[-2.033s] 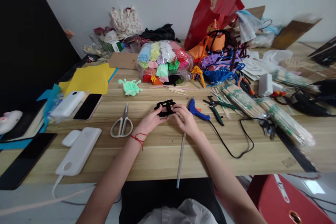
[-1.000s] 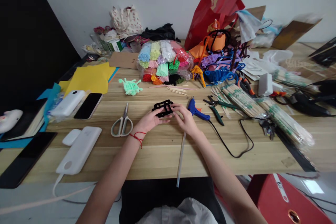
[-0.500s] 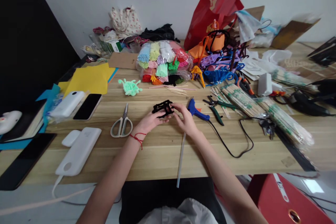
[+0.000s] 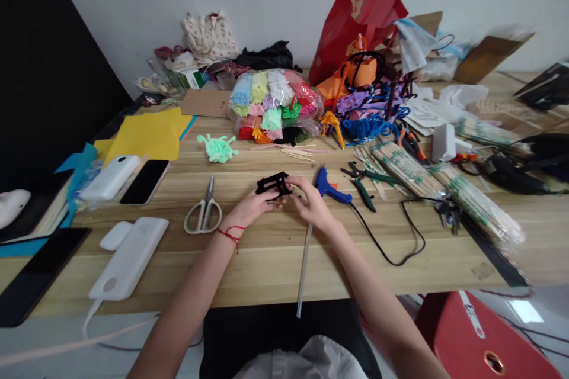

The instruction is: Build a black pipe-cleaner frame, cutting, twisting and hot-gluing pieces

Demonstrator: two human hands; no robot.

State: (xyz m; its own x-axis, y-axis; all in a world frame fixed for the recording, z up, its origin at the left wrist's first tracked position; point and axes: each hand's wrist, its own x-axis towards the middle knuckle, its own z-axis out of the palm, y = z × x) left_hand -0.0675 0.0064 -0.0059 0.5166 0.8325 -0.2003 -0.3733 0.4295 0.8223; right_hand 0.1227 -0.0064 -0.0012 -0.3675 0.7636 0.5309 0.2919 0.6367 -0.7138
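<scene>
Both hands hold a small black fuzzy frame, seemingly bent from pipe cleaners [image 4: 272, 183], just above the table. My left hand [image 4: 255, 206] grips its near left side, thumb on top and fingers underneath. At its right end, my right hand [image 4: 309, 198] closes thumb and fingers on the frame's edge. A clear glue stick [image 4: 304, 272] lies below my right hand, pointing toward the table edge. To the right rests a blue glue gun [image 4: 329, 186] with a black cord. White-handled scissors [image 4: 203, 213] lie left of my left hand.
Behind lie a green fuzzy shape [image 4: 217, 148], bagged pipe cleaners [image 4: 275, 103] and loose thin sticks [image 4: 297, 155]. Green-handled cutters [image 4: 364, 192] and packs of wooden sticks [image 4: 406, 169] are at right. A phone [image 4: 144, 182] and a white power bank [image 4: 130, 260] are at left.
The black frame has tilted slightly in my hands, and its openings face me more. The whole view has shifted a little; the tools on the table stay put.
</scene>
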